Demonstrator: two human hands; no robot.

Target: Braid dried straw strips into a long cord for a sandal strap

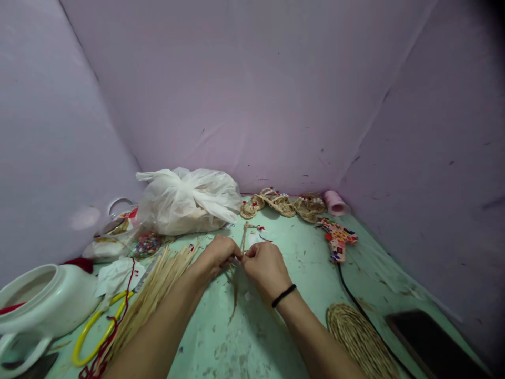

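Note:
My left hand (221,253) and my right hand (267,264) meet above the middle of the table, fingertips pinched close together. Between them they grip a thin braided straw cord (243,239). It runs away from my fingers across the tabletop and bends to the right, with a bit of red at its far end. Loose straw strands (235,300) hang below my left hand. The exact spot where the fingers pinch is partly hidden. A black band circles my right wrist. Beside my left forearm lies a bundle of pale dry straw (158,295).
Left: yellow-handled scissors (81,337), red yarn (118,321), a white pot (74,300). Back: a tied plastic bag (189,202), small straw sandals (282,204), a pink thread spool (335,203). Right: a patterned glue gun (338,239) with black cord, a coiled straw oval (357,339), a phone (434,342).

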